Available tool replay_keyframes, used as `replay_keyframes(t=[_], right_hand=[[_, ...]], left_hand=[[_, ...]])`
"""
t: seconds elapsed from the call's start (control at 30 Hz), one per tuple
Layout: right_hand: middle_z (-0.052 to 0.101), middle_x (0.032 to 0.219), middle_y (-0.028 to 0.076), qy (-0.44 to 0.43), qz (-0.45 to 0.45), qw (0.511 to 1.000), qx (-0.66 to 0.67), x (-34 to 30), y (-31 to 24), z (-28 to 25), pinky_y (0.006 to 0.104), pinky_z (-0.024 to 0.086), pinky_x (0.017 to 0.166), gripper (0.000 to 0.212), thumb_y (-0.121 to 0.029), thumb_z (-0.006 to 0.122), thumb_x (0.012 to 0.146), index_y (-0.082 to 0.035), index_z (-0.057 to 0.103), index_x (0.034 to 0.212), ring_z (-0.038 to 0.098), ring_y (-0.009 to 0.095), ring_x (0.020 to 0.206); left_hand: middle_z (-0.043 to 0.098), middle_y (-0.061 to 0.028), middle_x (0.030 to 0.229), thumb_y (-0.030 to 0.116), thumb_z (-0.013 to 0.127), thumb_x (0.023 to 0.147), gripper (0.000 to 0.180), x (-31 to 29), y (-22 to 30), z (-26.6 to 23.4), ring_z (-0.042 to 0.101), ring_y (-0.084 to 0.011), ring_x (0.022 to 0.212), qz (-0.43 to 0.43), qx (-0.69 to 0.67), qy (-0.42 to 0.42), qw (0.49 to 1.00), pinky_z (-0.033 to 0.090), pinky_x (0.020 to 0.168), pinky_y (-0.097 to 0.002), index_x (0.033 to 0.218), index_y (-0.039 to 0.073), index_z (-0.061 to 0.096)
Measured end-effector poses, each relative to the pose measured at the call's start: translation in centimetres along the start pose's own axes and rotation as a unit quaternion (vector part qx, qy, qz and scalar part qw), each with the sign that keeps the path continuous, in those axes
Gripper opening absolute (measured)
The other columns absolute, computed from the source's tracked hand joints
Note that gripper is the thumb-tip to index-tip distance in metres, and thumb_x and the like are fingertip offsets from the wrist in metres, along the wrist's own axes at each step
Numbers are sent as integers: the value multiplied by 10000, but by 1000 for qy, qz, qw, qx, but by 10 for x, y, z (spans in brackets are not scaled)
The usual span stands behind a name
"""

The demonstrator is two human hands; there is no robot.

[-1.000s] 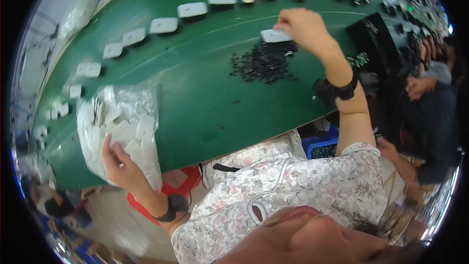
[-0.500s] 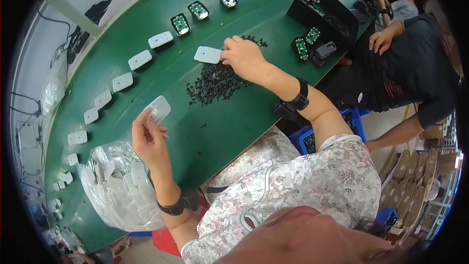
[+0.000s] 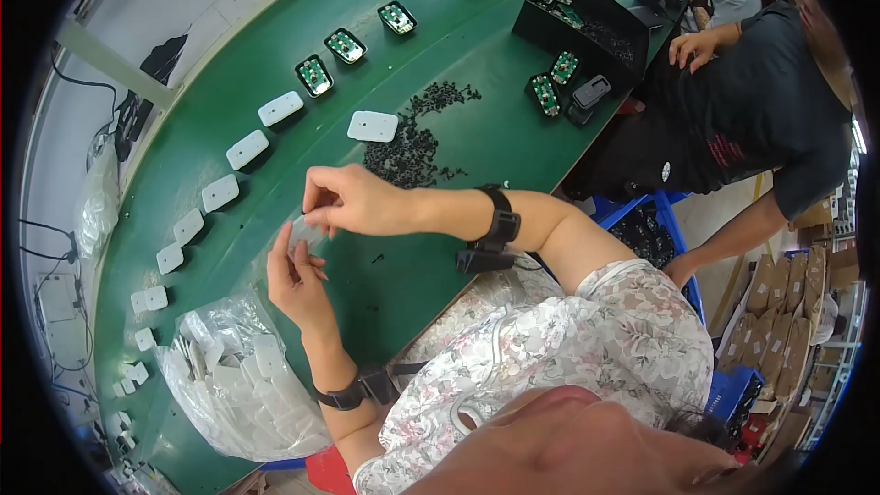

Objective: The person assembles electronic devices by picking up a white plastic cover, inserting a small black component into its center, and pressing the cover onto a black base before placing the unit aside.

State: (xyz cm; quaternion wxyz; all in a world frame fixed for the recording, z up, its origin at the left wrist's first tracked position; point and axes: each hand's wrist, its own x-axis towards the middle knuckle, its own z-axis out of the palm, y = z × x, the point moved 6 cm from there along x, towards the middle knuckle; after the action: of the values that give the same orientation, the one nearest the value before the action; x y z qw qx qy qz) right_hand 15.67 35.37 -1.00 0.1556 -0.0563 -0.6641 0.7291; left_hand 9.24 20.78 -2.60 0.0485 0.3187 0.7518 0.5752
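Observation:
My left hand [image 3: 298,291] pinches a translucent plastic cover [image 3: 310,234] above the green table, near its front left part. Meeting it there, my right hand [image 3: 359,202] has thumb and forefinger pressed together at the cover's upper edge. Whatever sits between those right fingertips is too small to make out. Just beyond the right hand lies a heap of small black parts [image 3: 401,158], with a thin trail reaching to the far right. A white rounded housing [image 3: 373,126] rests flat at the heap's left edge.
A clear bag of plastic covers [image 3: 243,394] lies at the left. White housings [image 3: 220,192] and black shells with green circuit boards [image 3: 346,46] line the table [image 3: 440,46]. A black box [image 3: 582,27] stands at the right beside a co-worker [image 3: 733,110]; a blue crate [image 3: 678,238] is below.
My right hand has let go of the white housing by the black heap and come left and nearer to the translucent cover. My left hand still holds that cover.

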Motion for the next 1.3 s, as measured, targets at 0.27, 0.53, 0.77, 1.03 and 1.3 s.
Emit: replay_keyframes(t=[0.27,0.53,0.77,1.03,1.3], right_hand=[[572,833,61,-3,-45,996,-80,-8,10,13,285,464,642,108,-76,659,840,2,590,809,569,141,747],[563,834,81,7,-313,896,-314,-18,-16,18,349,481,633,98,-70,628,782,-22,596,862,577,268,774],[572,808,74,-16,-360,790,-496,-22,-29,26,337,473,597,150,-74,657,700,-55,611,841,573,247,712],[520,719,18,34,-116,950,-288,-13,-13,11,215,360,505,81,-17,679,788,-15,606,825,446,65,560],[501,710,-16,-10,-132,921,-367,-11,-14,20,207,317,495,71,-47,658,824,-13,597,811,393,42,557]], left_hand=[[591,-47,747,-18,567,892,171,-6,8,2,530,-69,506,9,43,-28,999,376,417,-201,1031,16,661],[599,-50,685,26,553,913,129,-5,-7,0,534,-71,471,-127,-74,-58,987,355,386,-194,987,-21,648],[614,-73,759,-6,527,909,188,-6,-8,4,572,-95,518,-158,-135,-74,975,413,434,-205,1075,-24,614],[626,-168,997,-41,532,900,201,-6,-15,5,674,-204,836,-191,-329,-45,924,551,746,-281,1089,-103,497],[646,-128,963,-16,565,893,121,-10,-14,8,665,-159,836,-194,-299,-57,932,535,778,-264,1002,-70,560]])
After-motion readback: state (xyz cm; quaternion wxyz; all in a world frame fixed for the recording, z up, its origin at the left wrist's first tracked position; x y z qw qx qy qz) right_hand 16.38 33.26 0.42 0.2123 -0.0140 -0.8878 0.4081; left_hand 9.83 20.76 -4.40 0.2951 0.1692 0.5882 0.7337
